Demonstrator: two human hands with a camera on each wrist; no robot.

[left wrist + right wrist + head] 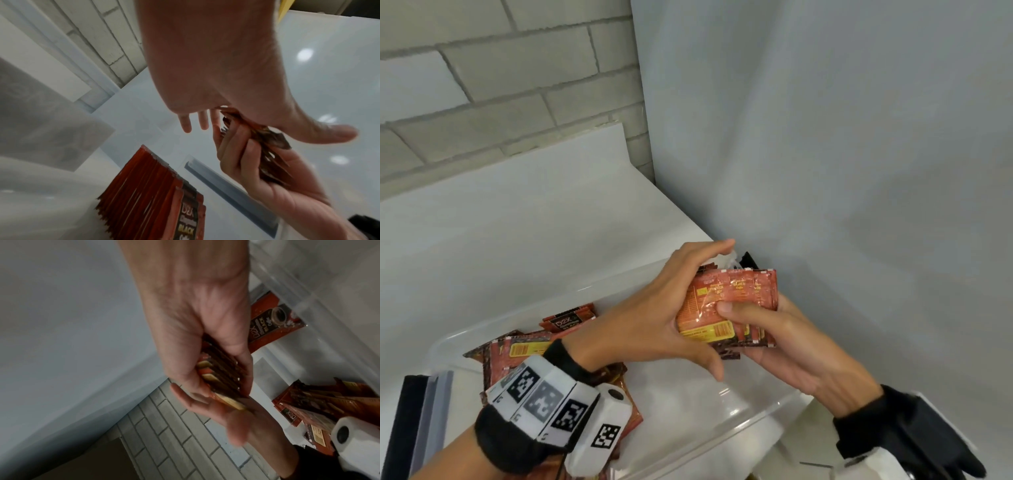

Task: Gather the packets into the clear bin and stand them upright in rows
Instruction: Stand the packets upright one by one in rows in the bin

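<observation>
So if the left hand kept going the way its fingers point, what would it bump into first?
Probably the grey wall. The left hand points past the packets toward it, though depth is hard to judge.

Soft even light; wrist views blurred, edge-warped.
</observation>
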